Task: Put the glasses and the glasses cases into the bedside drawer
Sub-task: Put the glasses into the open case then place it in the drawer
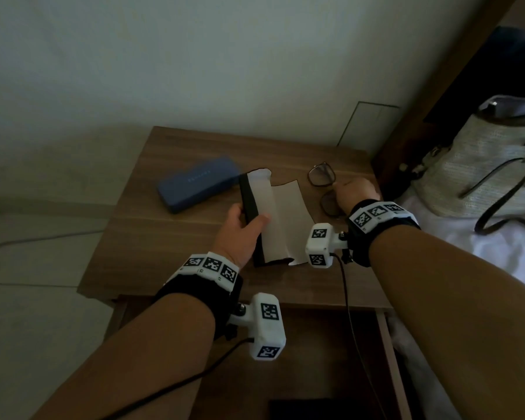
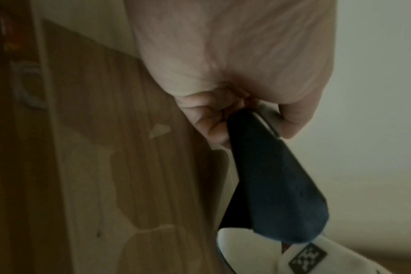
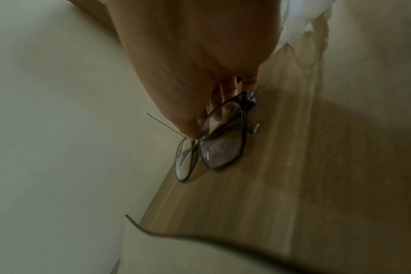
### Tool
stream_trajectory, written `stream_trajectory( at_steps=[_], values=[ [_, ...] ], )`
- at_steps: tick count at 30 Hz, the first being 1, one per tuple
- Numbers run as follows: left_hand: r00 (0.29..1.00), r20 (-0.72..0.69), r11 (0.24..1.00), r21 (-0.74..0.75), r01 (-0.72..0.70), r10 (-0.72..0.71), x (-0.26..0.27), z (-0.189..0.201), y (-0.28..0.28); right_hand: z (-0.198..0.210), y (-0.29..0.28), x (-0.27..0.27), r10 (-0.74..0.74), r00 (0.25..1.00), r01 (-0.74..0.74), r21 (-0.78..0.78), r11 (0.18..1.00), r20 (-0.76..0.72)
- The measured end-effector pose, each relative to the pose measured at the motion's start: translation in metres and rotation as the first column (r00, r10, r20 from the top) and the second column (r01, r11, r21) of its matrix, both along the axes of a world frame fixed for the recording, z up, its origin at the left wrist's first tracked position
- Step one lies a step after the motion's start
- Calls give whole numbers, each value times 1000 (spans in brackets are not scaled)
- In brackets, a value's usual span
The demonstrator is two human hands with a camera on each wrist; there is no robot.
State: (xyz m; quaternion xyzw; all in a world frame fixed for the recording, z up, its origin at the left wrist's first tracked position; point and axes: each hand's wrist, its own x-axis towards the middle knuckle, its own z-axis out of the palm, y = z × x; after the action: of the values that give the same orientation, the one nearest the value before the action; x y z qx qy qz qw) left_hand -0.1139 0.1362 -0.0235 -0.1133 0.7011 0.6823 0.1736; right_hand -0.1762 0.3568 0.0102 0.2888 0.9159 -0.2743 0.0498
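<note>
We have the bedside table (image 1: 170,237) under both our hands, and below our wrists the drawer (image 1: 315,359) stands pulled out, with something dark and flat at its near edge that we cannot identify. Off beyond our right knuckles a woven bag (image 1: 479,165) sits on the bed.

Our left hand (image 1: 240,234) curls round the dark spine of the open case (image 1: 273,216), thumb on the pale lining, its flap spread flat towards our right fingers. Further out past our left fingertips lies the blue case (image 1: 194,183), closed and untouched.

Now our right hand (image 1: 356,192): fingers narrow, pinching the glasses (image 3: 211,142) at the frame, lenses standing on the wood just beneath the fingertips.

By our reckoning nothing is in the drawer for certain yet. Glasses probably go into the open case first; then both cases have to go down.
</note>
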Motion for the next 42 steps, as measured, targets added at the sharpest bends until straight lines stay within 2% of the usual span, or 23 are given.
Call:
stream_trajectory(
  at_steps=[3,11,16,18,22,26,29,32,42],
  values=[
    [1000,5,1000,10,0,0,1,1,-1,-1,-1,5,17,999,-18,34,999,28],
    [999,50,998,66,-18,15,5,6,-4,12,1,27,-56,998,57,-97,994,15],
    [994,98,994,93,-62,53,10,9,-5,22,5,53,-125,984,97,-203,974,-126],
    [993,107,993,95,-66,56,14,12,-4,24,8,62,-153,969,118,-181,976,-194],
    [987,127,983,141,-117,99,28,20,-2,34,-2,76,-212,933,111,-325,939,-292],
    [975,170,959,223,-177,140,45,24,-1,43,-31,96,-275,895,65,-509,858,-350],
    [967,215,952,239,-191,140,61,25,-3,48,-54,115,-232,911,-14,-587,810,-342],
    [969,210,955,235,-180,131,76,27,-6,52,-69,136,-162,921,-87,-593,800,-354],
    [980,170,960,242,-141,101,116,42,-13,44,-99,179,-35,943,-141,-490,860,-332]
  ],
)
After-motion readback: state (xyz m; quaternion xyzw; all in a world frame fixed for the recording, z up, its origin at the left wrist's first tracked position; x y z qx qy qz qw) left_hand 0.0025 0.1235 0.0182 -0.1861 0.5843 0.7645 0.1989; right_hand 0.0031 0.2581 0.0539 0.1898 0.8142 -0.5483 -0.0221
